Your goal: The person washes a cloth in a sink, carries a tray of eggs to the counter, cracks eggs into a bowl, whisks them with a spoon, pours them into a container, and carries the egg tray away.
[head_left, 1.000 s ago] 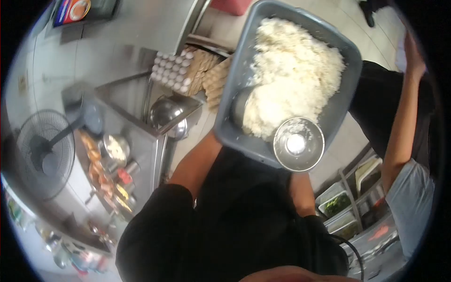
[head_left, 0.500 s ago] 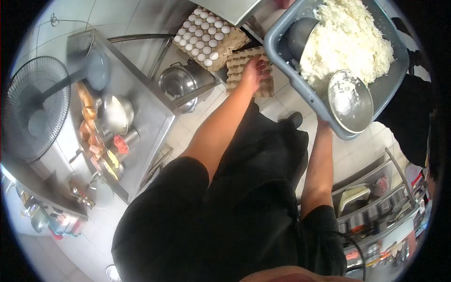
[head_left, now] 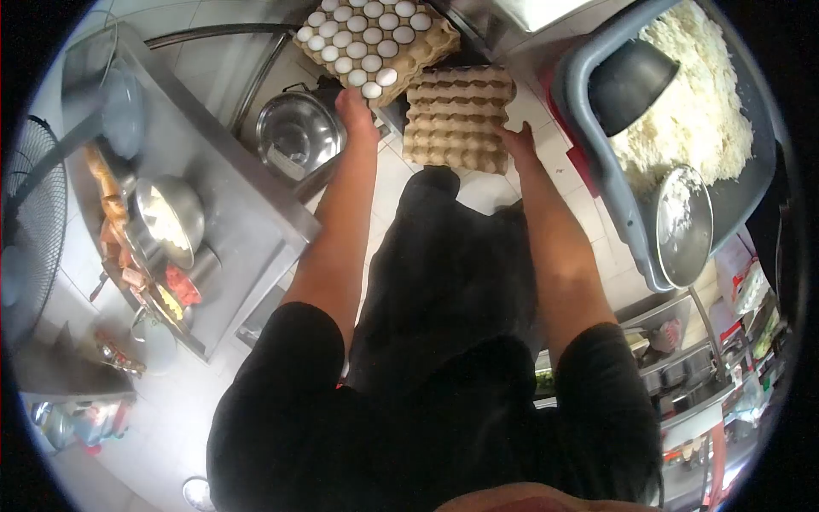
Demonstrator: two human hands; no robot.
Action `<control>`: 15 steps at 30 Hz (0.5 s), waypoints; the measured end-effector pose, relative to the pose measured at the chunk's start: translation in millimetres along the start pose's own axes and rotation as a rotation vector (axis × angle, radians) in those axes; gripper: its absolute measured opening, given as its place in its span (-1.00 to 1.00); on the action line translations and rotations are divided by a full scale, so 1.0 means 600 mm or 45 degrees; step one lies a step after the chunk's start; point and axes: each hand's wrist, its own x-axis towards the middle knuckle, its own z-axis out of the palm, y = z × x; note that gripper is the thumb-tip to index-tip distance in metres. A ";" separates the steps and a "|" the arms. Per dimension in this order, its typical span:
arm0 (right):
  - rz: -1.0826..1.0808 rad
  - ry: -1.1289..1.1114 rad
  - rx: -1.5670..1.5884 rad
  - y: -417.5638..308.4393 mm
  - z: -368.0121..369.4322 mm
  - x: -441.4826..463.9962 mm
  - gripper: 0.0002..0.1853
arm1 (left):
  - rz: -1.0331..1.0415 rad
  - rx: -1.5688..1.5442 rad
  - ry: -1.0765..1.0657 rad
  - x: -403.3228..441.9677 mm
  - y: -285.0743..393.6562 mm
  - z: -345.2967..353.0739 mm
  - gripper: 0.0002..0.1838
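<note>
My left hand (head_left: 358,115) reaches to the lower edge of a grey-brown egg tray (head_left: 418,64) filled with white eggs (head_left: 372,63). Its fingers are partly hidden against that edge, and I cannot tell whether they grip it. Beside it lies a second egg tray (head_left: 456,119) of moulded cardboard, with no eggs in its visible cups. My right hand (head_left: 519,143) is at this tray's right edge, thumb and fingers apart, the thumb by the cardboard.
On the right stands a grey tub (head_left: 627,218) holding white shredded food (head_left: 695,102), a dark bowl (head_left: 630,85) and a metal bowl (head_left: 685,226). Left are a steel pot (head_left: 299,132), a steel counter (head_left: 243,218) with food containers, and a fan (head_left: 38,213).
My left hand has moved from above the eggless tray leftward to the egg-filled one. My right hand has left the tub's underside and come to the eggless tray's right edge. The view has shifted.
</note>
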 end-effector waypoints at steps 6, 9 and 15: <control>-0.102 -0.076 -0.477 -0.031 0.028 -0.021 -0.16 | -0.238 -0.029 0.392 0.006 0.010 0.024 -0.60; -0.545 0.122 -0.871 -0.048 0.036 -0.005 -0.26 | -0.271 -0.136 0.347 0.023 0.006 0.018 -0.61; -0.910 -0.083 -0.280 -0.285 0.116 0.035 -0.17 | -0.122 -0.493 0.224 0.084 -0.057 -0.014 -0.63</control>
